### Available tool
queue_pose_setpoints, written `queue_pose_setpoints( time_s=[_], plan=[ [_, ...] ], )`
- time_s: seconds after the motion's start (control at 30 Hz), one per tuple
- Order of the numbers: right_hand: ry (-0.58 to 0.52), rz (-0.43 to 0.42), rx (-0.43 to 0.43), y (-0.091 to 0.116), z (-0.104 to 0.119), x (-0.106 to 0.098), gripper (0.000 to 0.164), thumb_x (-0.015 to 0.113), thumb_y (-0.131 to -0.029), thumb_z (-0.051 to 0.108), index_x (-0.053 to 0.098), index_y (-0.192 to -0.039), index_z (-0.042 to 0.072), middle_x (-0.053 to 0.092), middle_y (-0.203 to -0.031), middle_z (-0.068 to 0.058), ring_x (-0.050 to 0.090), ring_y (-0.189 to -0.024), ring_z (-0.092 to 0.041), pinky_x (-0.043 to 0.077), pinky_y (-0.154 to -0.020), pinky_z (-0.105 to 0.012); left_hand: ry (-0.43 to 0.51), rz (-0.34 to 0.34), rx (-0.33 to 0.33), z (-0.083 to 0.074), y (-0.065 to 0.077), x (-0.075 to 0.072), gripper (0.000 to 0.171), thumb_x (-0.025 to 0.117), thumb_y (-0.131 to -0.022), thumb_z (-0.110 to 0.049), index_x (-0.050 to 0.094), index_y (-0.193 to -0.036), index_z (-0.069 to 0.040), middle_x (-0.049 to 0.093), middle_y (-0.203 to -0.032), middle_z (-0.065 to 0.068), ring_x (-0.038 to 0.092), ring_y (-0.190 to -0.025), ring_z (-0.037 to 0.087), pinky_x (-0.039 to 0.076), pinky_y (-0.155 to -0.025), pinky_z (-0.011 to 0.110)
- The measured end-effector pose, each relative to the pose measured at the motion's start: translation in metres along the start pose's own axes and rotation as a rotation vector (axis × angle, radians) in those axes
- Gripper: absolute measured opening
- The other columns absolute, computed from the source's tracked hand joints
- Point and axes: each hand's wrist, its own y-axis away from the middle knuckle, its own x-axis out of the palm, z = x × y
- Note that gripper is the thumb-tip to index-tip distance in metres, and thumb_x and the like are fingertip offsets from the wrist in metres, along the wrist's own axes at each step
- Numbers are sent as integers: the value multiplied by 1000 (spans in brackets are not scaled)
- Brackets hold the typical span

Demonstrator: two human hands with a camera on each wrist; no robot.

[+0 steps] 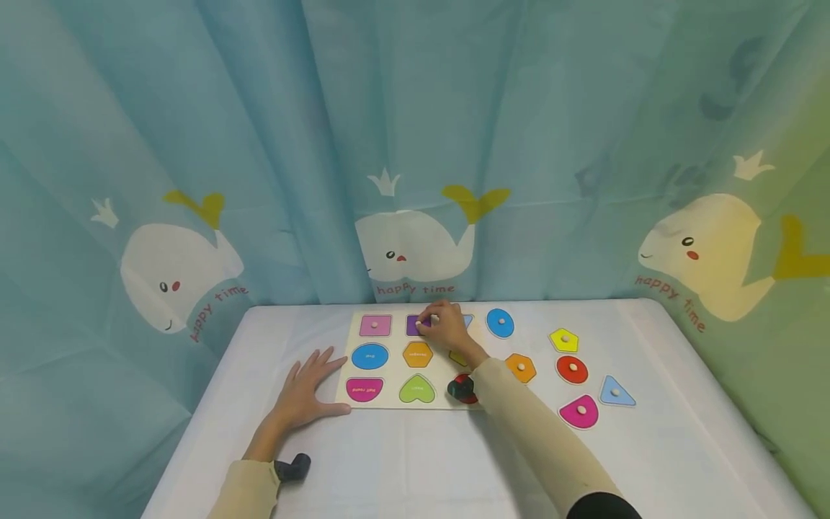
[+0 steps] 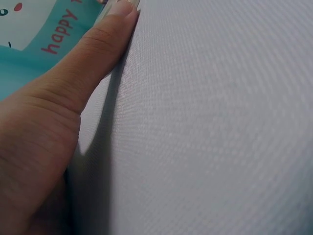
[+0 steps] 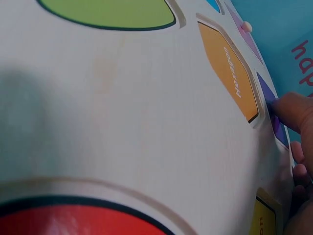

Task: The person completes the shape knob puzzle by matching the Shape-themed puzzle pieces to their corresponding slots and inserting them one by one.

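A shape puzzle board [image 1: 392,367] lies flat on the white table. At its far row, my right hand [image 1: 446,328] pinches the small knob of a purple puzzle piece [image 1: 412,326], which lies over the middle slot. From the right wrist side, a fingertip meets the purple piece [image 3: 266,93] beyond the orange hexagon slot [image 3: 230,73]. My left hand [image 1: 305,389] rests at the board's left edge with fingers spread, the thumb [image 2: 98,46] reaching its near corner. Beside the purple piece, a pink square piece [image 1: 368,326] with a knob sits in the corner slot.
Right of the board lie knobbed pieces: blue circle [image 1: 496,328], orange hexagon [image 1: 516,366], yellow pentagon [image 1: 560,337], red oval [image 1: 566,369], magenta half round [image 1: 575,416] and light blue triangle [image 1: 612,398]. A whale-print curtain [image 1: 415,130] hangs behind the table.
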Motion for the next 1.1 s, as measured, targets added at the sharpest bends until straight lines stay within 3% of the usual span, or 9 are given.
queue_pose_setpoints(
  time_s=[0.43,0.73,0.87,1.1],
  plan=[
    [-3,18,16,2,-2,1,8,78,-92,21,80,-94,13,65,-125,-14,50,-120,-35,38,-106,-52,10,17,-11,-1,3,-2,98,85,-74,-57,47,-155,-17,27,-168,16,13,-155,44,3,-121,69],
    [-2,15,-44,1,1,-5,8,78,-91,18,80,-93,11,70,-117,-14,54,-117,-34,36,-105,-52,16,15,-4,-2,-1,-3,96,86,-74,-54,49,-154,-17,29,-167,17,15,-154,45,3,-120,71],
    [-33,63,-31,0,1,-9,14,78,-92,21,79,-101,11,69,-119,-12,52,-117,-33,40,-104,-49,15,16,-10,-1,-2,-3,96,86,-74,-54,48,-154,-17,29,-167,17,14,-154,45,2,-120,70],
    [-69,139,-49,6,1,-30,31,78,-93,24,74,-120,10,67,-125,-10,61,-108,-30,52,-96,-48,23,24,-21,-2,1,-3,98,86,-74,-55,47,-155,-16,27,-167,17,13,-155,45,1,-120,70]
  ],
)
